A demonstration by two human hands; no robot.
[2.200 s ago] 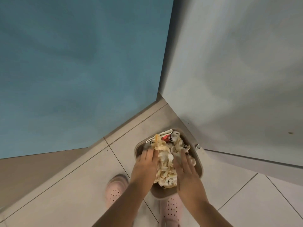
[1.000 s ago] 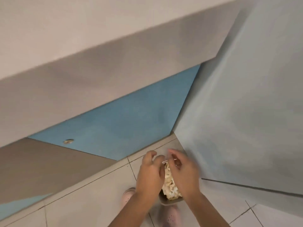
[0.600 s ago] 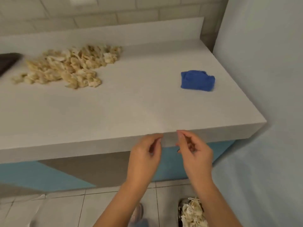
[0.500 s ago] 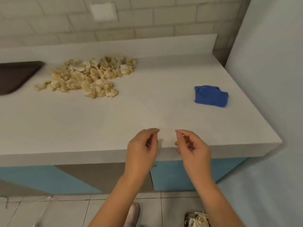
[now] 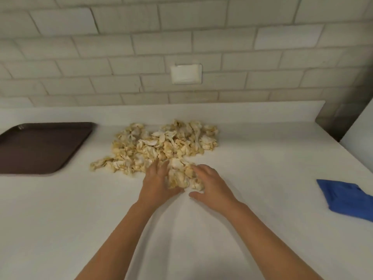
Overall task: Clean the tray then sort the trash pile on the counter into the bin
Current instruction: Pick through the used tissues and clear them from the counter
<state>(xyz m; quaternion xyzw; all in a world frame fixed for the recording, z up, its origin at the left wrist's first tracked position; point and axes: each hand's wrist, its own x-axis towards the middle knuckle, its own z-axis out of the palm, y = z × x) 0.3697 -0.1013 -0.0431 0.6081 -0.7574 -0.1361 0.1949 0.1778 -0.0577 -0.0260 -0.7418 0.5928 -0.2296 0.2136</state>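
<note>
A pile of crumpled beige trash scraps point(image 5: 159, 146) lies on the white counter point(image 5: 252, 229) near the back wall. My left hand point(image 5: 156, 183) and my right hand point(image 5: 213, 185) reach to the pile's near edge. They press from either side on a clump of scraps point(image 5: 179, 175) that sits between them. The left fingers lie fairly straight on the scraps; the right fingers spread over the clump. A dark brown tray point(image 5: 40, 146) lies flat on the counter at the far left, with nothing on it. The bin is out of view.
A folded blue cloth point(image 5: 347, 200) lies on the counter at the right edge. A tiled wall with a white cover plate point(image 5: 185, 73) rises behind the counter. A pale panel point(image 5: 361, 130) stands at the counter's right end.
My view rose from the bin on the floor to the counter. Both hands left the bin holding nothing, reached forward over the counter and now press on the near edge of the pile.
</note>
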